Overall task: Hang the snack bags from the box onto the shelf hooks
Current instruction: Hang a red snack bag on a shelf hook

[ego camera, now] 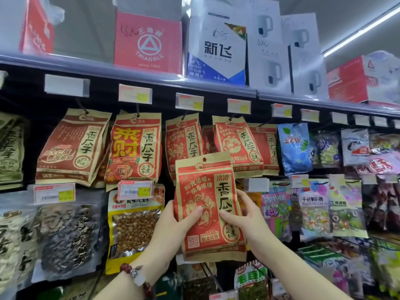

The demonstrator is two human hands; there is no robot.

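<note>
I hold a red and tan snack bag (207, 191) upright in front of the shelf, its punched hole at the top centre. My left hand (177, 219) grips its lower left edge, thumb across the front. My right hand (242, 215) grips its right side. Just behind and above it hangs a matching red bag (184, 139) on a hook (185, 115) under a price tag. The bag's top sits below that hook. The box is out of view.
More red seed bags (73, 146) (135, 148) (238, 144) hang along the same row. A peanut bag (134, 226) and dark seed bags (65, 239) hang lower left, colourful candy bags (313, 206) to the right. Appliance boxes (216, 42) stand on the top shelf (129, 71).
</note>
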